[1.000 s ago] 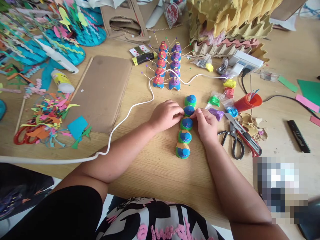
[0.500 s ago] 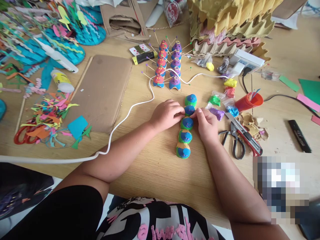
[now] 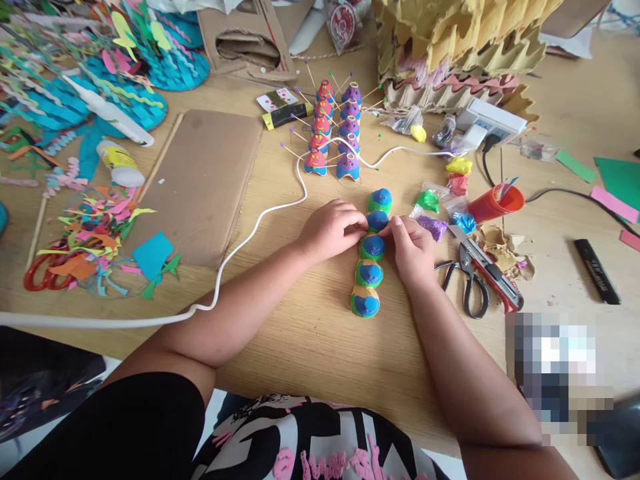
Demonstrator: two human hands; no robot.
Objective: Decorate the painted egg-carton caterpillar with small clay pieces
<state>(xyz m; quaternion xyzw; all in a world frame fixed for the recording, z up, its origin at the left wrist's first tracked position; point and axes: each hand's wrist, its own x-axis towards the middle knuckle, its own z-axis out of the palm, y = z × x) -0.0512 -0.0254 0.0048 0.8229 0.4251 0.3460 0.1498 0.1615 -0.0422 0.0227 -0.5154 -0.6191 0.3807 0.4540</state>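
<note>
Your blue-and-green egg-carton strip (image 3: 373,248) points away from you, between left hand (image 3: 329,230) and right hand (image 3: 414,248). Both pinch narrowly at its second-farthest cup (image 3: 378,221); grip unclear.

I watch through one head-worn camera, tilted forward and down. It looks across the counter (image 3: 295,327) from close above its near side.

Tbl (image 3: 280,320) w/ blue cups (image 3: 371,273), prob. snips (image 3: 466,259)
</note>
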